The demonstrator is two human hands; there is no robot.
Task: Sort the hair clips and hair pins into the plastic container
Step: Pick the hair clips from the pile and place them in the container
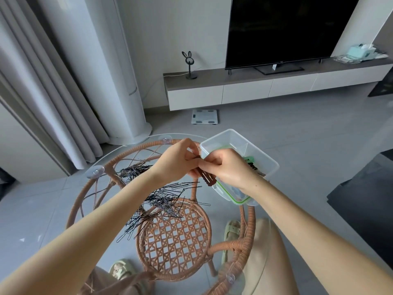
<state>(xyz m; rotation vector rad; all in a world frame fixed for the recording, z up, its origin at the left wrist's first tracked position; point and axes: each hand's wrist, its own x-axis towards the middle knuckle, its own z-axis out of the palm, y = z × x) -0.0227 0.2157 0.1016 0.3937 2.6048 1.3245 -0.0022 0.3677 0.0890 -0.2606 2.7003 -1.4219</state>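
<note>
- Your left hand and right hand both pinch a brown hair clip beside the plastic container, at the far right edge of the glass surface.
- Black hair pins lie scattered across its middle.

Both bare forearms stretch forward, converging at centre: left hand and right hand fingertip to fingertip, fingers curled, both pinching one brown hair clip

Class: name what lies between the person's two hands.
A brown hair clip, pinched by the left hand and right hand, seen in the head view.
</note>
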